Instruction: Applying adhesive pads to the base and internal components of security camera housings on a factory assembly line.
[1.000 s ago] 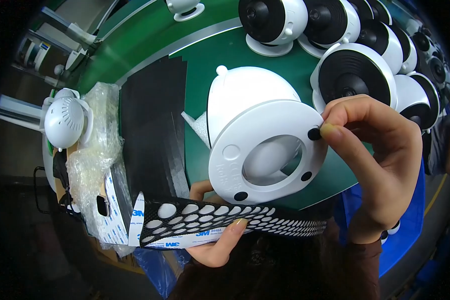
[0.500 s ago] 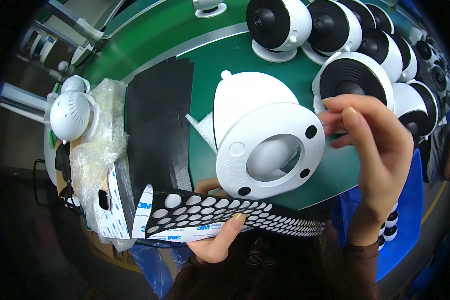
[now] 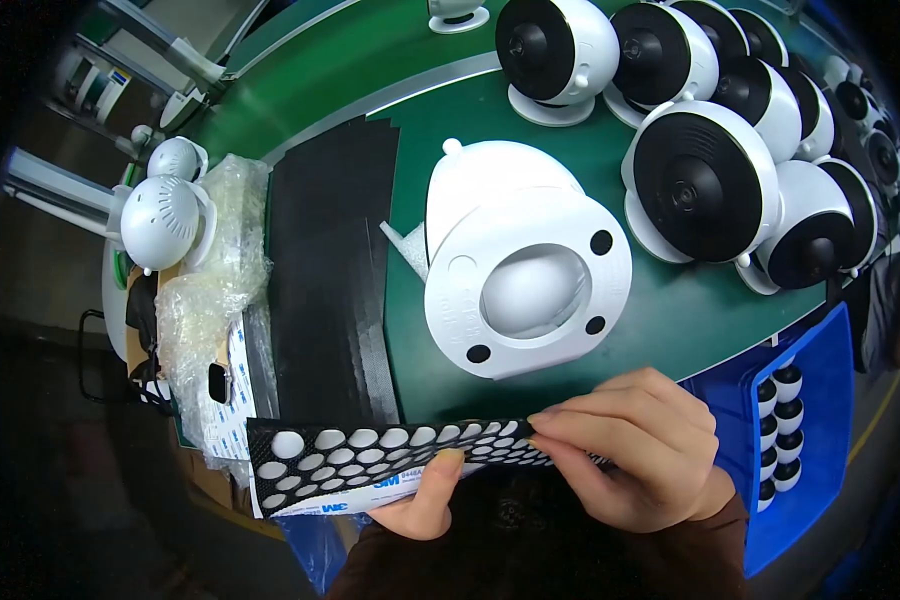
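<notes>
My left hand [image 3: 422,502] holds a long strip of black foam pad sheet [image 3: 345,468], its thumb on top. Rows of round cut-outs in the strip show the white backing beneath. At the strip's upper edge, my right hand [image 3: 638,450] is closed, thumb and fingertips together; I cannot make out whether a loose pad is between them. Beyond both hands a white rounded device [image 3: 500,170] lies on its side, its ring-shaped base [image 3: 610,270] facing me. Three black round pads [image 3: 478,354] sit on that base, and a bare circular recess shows at its upper left.
A green-topped table [image 3: 425,395] holds black sheets [image 3: 325,250] and bubble wrap [image 3: 210,300] at left. Several white-and-black ball-shaped devices [image 3: 705,185] crowd the right. A blue bin [image 3: 805,480] with small ball-shaped pieces stands lower right.
My right hand has come down and left from beside the device's base to the strip's upper edge, and its fingers have closed. The strip has shifted left and slightly down with my left hand.
</notes>
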Demonstrator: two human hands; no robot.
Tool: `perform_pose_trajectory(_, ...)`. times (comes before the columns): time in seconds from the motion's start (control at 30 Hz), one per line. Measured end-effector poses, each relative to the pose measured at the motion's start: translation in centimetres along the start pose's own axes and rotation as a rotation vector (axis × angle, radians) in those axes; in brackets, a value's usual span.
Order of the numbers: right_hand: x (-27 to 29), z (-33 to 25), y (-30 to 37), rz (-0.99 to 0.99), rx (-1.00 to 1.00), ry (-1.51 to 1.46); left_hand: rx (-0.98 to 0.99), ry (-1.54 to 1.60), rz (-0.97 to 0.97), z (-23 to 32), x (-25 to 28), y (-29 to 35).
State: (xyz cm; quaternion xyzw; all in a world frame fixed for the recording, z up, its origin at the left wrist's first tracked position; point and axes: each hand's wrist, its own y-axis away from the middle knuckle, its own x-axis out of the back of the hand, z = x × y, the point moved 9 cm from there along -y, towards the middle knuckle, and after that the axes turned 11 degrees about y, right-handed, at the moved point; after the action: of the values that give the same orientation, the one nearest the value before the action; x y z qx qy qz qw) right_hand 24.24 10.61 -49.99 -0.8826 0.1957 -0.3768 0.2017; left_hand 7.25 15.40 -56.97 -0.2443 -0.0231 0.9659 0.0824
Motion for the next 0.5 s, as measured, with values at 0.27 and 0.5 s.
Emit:
perform_pose_trajectory(0.27, 0.4, 0.6, -0.5, 0.026, -0.066, -0.094, 0.161, -0.279, -0.077, -0.6, -0.9, 0.2)
perform_pose_trajectory(0.5, 0.5, -0.3, -0.3, 0.096, -0.008, 0.041, -0.456, -0.01, -0.239, 2.6, -3.5, -0.4)
